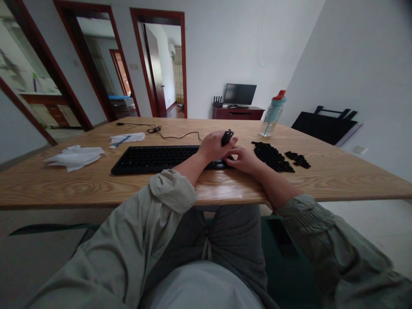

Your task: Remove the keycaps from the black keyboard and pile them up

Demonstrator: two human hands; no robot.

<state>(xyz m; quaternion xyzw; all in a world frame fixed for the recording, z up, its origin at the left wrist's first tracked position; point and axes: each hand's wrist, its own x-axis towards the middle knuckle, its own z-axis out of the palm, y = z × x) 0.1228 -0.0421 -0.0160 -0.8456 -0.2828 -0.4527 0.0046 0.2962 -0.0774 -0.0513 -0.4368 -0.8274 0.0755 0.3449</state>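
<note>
A black keyboard (154,159) lies on the wooden table in front of me. Over its right end, my left hand (210,146) is closed around a dark tool with a black handle (227,137); its lower end is hidden behind the fingers, so its kind does not show. Close against it, my right hand (246,160) rests at the keyboard's right edge, thumb and fingers drawn together. Whether something small sits between them I cannot make out. To the right of that hand lies a spread of loose black keycaps (270,156), with a smaller group of keycaps (298,159) beside it.
A clear bottle with a red and teal lid (273,113) stands at the back right. Crumpled white tissue (76,157) and a blue-handled brush (121,141) on another tissue lie left. The keyboard's cable (174,136) runs along behind it. The table's front edge (225,202) is near my lap.
</note>
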